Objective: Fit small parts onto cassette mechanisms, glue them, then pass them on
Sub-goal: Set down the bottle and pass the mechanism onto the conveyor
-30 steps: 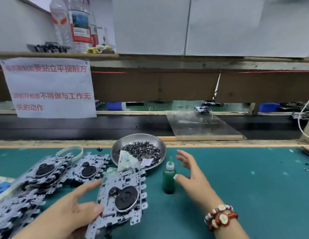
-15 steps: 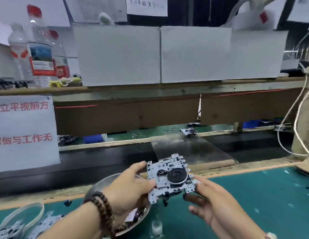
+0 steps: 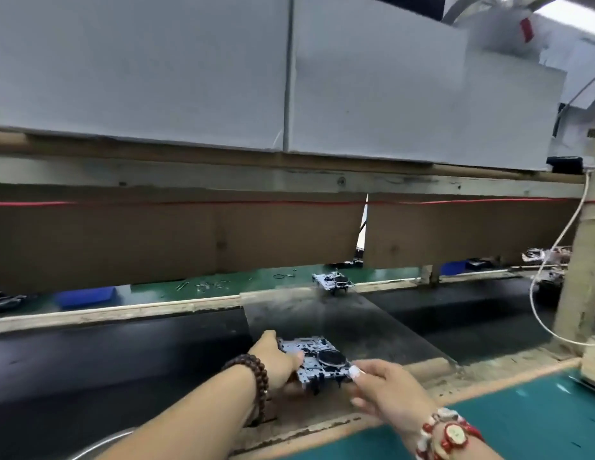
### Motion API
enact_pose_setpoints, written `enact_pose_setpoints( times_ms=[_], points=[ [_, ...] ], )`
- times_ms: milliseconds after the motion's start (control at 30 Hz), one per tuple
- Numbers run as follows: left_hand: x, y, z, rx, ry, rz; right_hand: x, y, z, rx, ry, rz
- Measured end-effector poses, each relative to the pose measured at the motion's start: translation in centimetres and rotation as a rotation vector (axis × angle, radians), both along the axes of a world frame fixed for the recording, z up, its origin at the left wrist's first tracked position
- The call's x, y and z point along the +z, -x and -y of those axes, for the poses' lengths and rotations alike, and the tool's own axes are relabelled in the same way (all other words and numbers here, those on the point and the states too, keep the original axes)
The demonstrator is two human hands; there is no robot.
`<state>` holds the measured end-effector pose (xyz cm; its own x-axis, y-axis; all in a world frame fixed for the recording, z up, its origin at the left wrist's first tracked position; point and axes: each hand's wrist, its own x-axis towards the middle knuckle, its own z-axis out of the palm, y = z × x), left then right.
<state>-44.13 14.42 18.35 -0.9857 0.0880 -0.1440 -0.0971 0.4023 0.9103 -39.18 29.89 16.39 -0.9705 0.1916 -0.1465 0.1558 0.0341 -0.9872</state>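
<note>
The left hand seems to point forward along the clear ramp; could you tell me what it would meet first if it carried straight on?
The left hand, gripping the cassette mechanism, has bare transparent ramp ahead. The first thing in line is probably the second mechanism at its far end, though depth is hard to judge.

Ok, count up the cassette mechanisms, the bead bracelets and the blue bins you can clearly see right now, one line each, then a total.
Cassette mechanisms: 2, held mechanism in left hand and right hand, far mechanism
Bead bracelets: 2, dark bracelet, red and white bracelet
Blue bins: 2, left bin, right bin
Total: 6
</note>
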Motion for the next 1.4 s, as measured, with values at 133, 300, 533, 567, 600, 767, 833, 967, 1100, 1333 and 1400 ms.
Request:
enact_pose_setpoints(
  times_ms=[133, 300, 533, 567, 600, 767, 833, 967, 1100, 1333, 1400],
  points=[
    [-0.4, 1.4, -1.2, 0.02, -0.096, 0.075, -0.6, 3.1, 0.8, -0.094, -0.267, -0.03],
    [-0.5, -1.3, 2.3, 0.003, 0.044, -0.041, -0.5, 1.3, 0.9, -0.05, -0.578, -0.11],
    [4.0, -14.7, 10.8, -0.033, 0.393, -0.348, 3.7, -9.6, 1.6, 0.165, -0.437, -0.291],
    [4.8, -16.7, 12.3, -0.022, 0.45, -0.379, 4.4, -11.1, 1.5, 0.194, -0.456, -0.333],
    [5.5, -18.7, 13.8, -0.015, 0.502, -0.411, 4.9, -12.4, 1.3, 0.224, -0.491, -0.379],
    [6.2, -26.7, 23.0, -0.134, 0.898, -0.262, 3.1, -18.7, 0.5, 0.338, -0.514, -0.333],
    [5.3, -28.8, 25.8, -0.182, 1.092, -0.038, 1.0, -20.4, 1.1, 0.385, -0.464, -0.212],
    [2.0, -30.3, 27.8, -0.179, 1.242, 0.137, -2.0, -22.6, 4.3, 0.51, -0.513, 0.028],
    [-0.3, -28.2, 26.6, -0.212, 1.339, 0.035, -2.1, -24.3, 7.6, 0.09, -0.445, -0.014],
    [0.3, -23.9, 25.4, -0.372, 1.306, 0.122, 1.9, -26.3, 12.3, -0.002, -0.543, -0.638],
    [0.3, -23.4, 25.6, -0.425, 1.261, 0.173, 2.8, -25.5, 15.2, 0.256, -0.663, -0.672]
  ],
)
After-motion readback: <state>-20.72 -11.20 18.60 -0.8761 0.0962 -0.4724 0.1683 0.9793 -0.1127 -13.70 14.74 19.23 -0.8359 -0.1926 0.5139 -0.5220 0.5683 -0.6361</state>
